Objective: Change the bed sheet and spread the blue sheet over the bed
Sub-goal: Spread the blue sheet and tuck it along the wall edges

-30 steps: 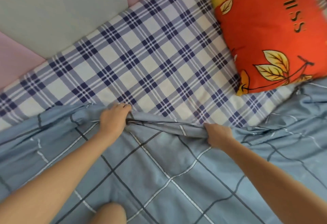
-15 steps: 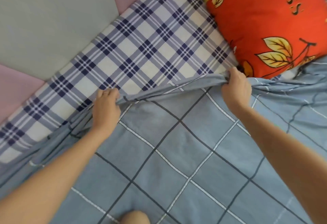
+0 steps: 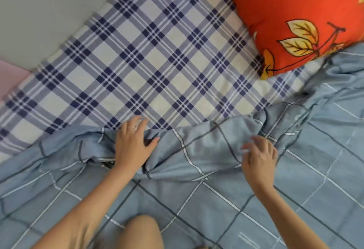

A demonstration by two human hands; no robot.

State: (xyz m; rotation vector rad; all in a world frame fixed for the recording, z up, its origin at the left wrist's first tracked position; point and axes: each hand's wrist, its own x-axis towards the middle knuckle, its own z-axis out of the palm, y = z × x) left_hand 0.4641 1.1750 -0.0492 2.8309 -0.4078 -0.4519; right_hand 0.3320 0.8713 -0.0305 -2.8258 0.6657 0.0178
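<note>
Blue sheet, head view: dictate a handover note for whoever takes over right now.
Left grip: open, resting on the bunched edge of the blue sheet.
Right grip: open, blurred, fingers spread over that edge.
Done: blue sheet covers the near side.
To do: checked sheet uncovered on the far side, orange pillow on it; probably pull the edge forward and smooth.
</note>
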